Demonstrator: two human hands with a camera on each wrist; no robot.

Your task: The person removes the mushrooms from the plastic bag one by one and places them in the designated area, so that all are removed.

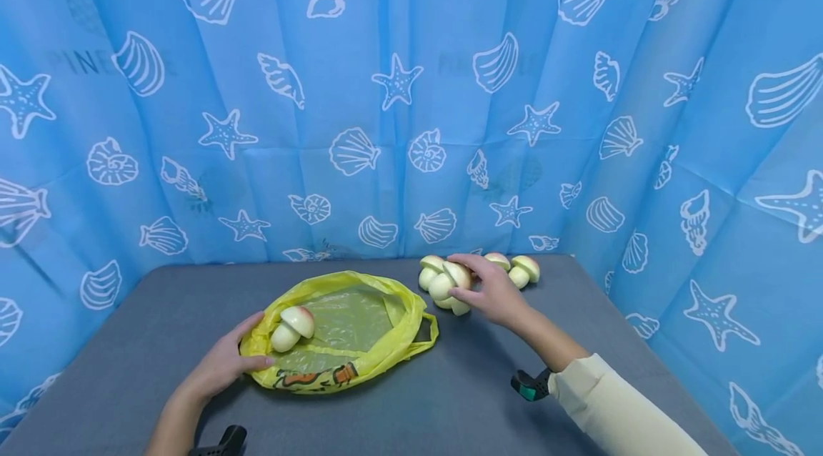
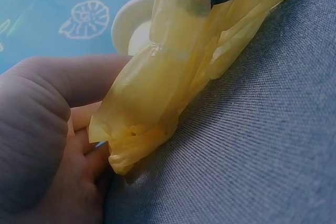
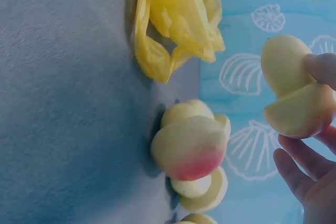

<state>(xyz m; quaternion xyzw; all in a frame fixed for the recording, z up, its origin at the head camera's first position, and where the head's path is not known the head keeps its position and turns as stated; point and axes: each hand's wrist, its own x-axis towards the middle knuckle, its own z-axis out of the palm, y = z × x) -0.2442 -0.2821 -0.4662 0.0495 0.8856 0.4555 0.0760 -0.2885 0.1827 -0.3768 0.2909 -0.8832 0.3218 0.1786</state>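
A yellow plastic bag point(image 1: 386, 345) lies on the table with its mouth spread open. My left hand point(image 1: 221, 363) grips the bag's left end, thumb toward the front; the left wrist view shows bunched plastic point(image 2: 139, 124) between thumb and fingers. Inside that end rests a pale mushroom point(image 1: 286, 334) with a pink-tinged cap. To the right of the bag, my right hand point(image 1: 495, 291) pinches another mushroom point(image 3: 286, 66), raised off the table in the right wrist view. Several similar mushrooms point(image 1: 526, 270) sit around and behind that hand, one pink-capped mushroom point(image 3: 191, 148) showing closest.
A grey cloth covers the table point(image 1: 411, 413). Behind and to the right hangs a blue curtain point(image 1: 398, 127) with white shell and starfish prints. A loop handle point(image 1: 427, 334) of the bag extends toward the mushrooms. Dark straps point(image 1: 534, 384) circle the wrists.
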